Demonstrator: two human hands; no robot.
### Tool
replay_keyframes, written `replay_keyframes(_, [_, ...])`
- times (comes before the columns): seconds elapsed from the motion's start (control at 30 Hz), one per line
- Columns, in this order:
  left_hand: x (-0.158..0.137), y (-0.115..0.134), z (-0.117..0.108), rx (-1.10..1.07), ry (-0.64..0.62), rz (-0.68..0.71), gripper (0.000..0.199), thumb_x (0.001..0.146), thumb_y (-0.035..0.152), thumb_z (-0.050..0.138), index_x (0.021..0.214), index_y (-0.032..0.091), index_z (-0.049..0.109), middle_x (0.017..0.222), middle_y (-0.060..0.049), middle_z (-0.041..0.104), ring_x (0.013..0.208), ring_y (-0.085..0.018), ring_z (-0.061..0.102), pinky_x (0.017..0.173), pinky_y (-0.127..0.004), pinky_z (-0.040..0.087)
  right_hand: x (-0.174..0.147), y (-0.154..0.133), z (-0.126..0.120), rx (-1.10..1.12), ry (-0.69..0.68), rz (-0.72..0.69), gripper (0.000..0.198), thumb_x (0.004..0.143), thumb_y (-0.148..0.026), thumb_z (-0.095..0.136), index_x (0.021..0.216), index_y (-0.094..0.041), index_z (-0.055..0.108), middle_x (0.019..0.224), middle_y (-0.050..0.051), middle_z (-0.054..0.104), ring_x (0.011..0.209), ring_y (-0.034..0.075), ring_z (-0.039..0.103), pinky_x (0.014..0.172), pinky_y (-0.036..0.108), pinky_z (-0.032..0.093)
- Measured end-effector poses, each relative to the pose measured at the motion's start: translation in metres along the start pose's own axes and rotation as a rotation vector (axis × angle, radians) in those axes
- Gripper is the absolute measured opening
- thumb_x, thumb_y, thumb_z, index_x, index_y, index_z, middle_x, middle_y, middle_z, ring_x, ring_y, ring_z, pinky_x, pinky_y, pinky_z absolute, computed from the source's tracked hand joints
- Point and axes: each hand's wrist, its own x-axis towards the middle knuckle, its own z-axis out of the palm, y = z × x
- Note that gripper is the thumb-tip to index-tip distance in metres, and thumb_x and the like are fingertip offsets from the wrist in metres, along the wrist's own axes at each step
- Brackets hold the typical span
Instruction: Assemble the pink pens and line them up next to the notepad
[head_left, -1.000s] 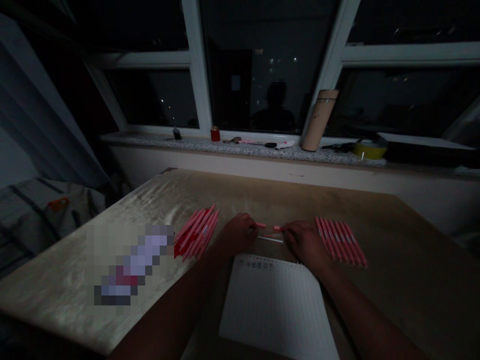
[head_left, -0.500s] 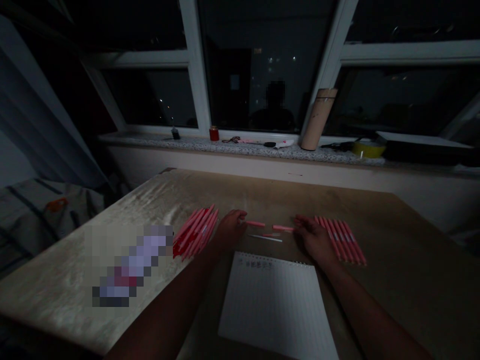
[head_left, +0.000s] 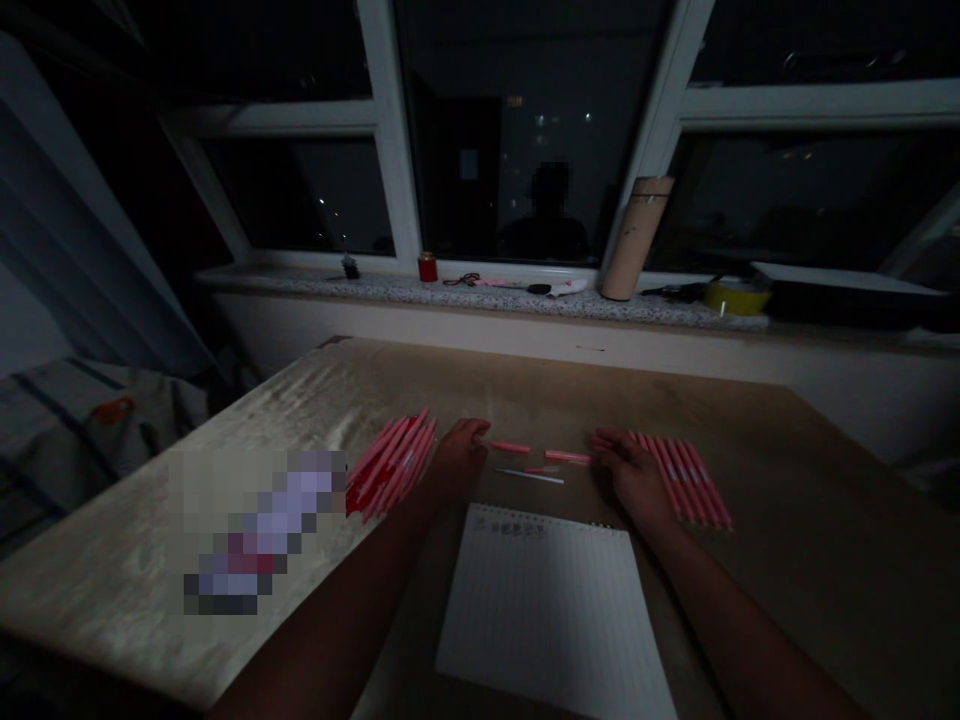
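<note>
A pen taken apart lies on the table between my hands. Its pieces are a pink barrel half (head_left: 510,447) on the left, another pink half (head_left: 566,457) on the right, a thin white refill (head_left: 531,476) and a small pinkish part (head_left: 541,469). My left hand (head_left: 463,448) rests just left of the left half, its fingers loosely bent and holding nothing I can see. Beside the right half's outer end, my right hand (head_left: 628,470) lies with fingers loose and apart. A pile of pink pens (head_left: 394,465) on red wrapping lies left of my left hand. Several pink pens (head_left: 686,480) sit in a neat row at right.
A lined spiral notebook (head_left: 555,610) lies in front of me, between my forearms. A blurred-out object (head_left: 277,530) is on the table's left side. On the windowsill stand a tan cylinder (head_left: 637,240), a red jar (head_left: 427,267) and a yellow tape roll (head_left: 737,297).
Both hands have let go of the two pink pen halves and drawn slightly outward. The halves stay on the table; the refill has barely moved.
</note>
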Motion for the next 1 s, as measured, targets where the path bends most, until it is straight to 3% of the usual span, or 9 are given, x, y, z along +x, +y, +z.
replay_keyframes(0.2, [0.0, 0.0, 0.0, -0.002, -0.02, -0.012, 0.039, 0.067, 0.007, 0.043, 0.104, 0.013, 0.055, 0.102, -0.008, 0.058, 0.088, -0.017, 0.055, 0.083, -0.032, 0.045, -0.002, -0.007, 0.0, 0.003, 0.0, 0.009, 0.031, 0.069, -0.028, 0.054, 0.097, -0.015, 0.061, 0.097, 0.011, 0.068, 0.094, 0.023, 0.062, 0.085, 0.041, 0.045])
replay_keyframes(0.33, [-0.002, 0.003, -0.001, 0.026, -0.039, -0.005, 0.039, 0.068, 0.007, 0.043, 0.105, 0.013, 0.054, 0.104, -0.008, 0.056, 0.088, -0.017, 0.056, 0.083, -0.031, 0.045, -0.004, -0.009, -0.001, -0.108, -0.024, -0.018, 0.03, 0.072, -0.032, 0.054, 0.096, -0.015, 0.062, 0.097, 0.01, 0.068, 0.093, 0.023, 0.062, 0.084, 0.04, 0.046])
replay_keyframes(0.43, [-0.003, 0.007, -0.002, 0.081, -0.045, 0.072, 0.035, 0.071, 0.009, 0.043, 0.104, 0.013, 0.055, 0.104, -0.009, 0.056, 0.092, -0.018, 0.054, 0.087, -0.033, 0.043, -0.01, -0.016, 0.0, -0.277, -0.081, -0.132, 0.029, 0.075, -0.03, 0.051, 0.099, -0.016, 0.061, 0.097, 0.009, 0.067, 0.091, 0.022, 0.06, 0.083, 0.038, 0.046])
replay_keyframes(0.53, [-0.004, 0.011, -0.001, 0.134, -0.024, 0.201, 0.028, 0.074, 0.012, 0.045, 0.099, 0.014, 0.056, 0.101, -0.009, 0.055, 0.098, -0.02, 0.05, 0.091, -0.035, 0.04, -0.019, -0.031, 0.003, -0.487, -0.187, -0.371, 0.024, 0.079, -0.026, 0.049, 0.095, -0.017, 0.064, 0.104, 0.009, 0.062, 0.097, 0.021, 0.057, 0.087, 0.037, 0.042])
replay_keyframes(0.67, [-0.006, 0.018, 0.001, 0.178, -0.029, 0.306, 0.019, 0.079, 0.017, 0.044, 0.092, 0.014, 0.059, 0.092, -0.008, 0.056, 0.092, -0.02, 0.05, 0.085, -0.034, 0.042, -0.026, -0.052, 0.009, -0.72, -0.275, -0.551, 0.022, 0.084, -0.024, 0.048, 0.09, -0.021, 0.068, 0.1, 0.008, 0.062, 0.095, 0.02, 0.054, 0.085, 0.035, 0.041])
replay_keyframes(0.87, [-0.007, 0.032, 0.008, 0.228, -0.129, 0.372, 0.024, 0.086, 0.022, 0.042, 0.099, 0.016, 0.062, 0.088, -0.007, 0.057, 0.088, -0.017, 0.052, 0.081, -0.031, 0.042, -0.023, -0.054, 0.016, -0.956, -0.372, -0.6, 0.021, 0.085, -0.026, 0.05, 0.096, -0.024, 0.069, 0.083, 0.006, 0.064, 0.085, 0.02, 0.054, 0.077, 0.032, 0.038])
replay_keyframes(1.0, [-0.002, 0.038, 0.016, 0.338, -0.207, 0.398, 0.022, 0.086, 0.024, 0.045, 0.086, 0.015, 0.065, 0.082, -0.007, 0.057, 0.081, -0.017, 0.053, 0.075, -0.029, 0.042, -0.021, -0.05, 0.018, -1.06, -0.412, -0.58, 0.022, 0.086, -0.028, 0.05, 0.095, -0.025, 0.069, 0.082, 0.006, 0.063, 0.084, 0.02, 0.053, 0.076, 0.031, 0.037])
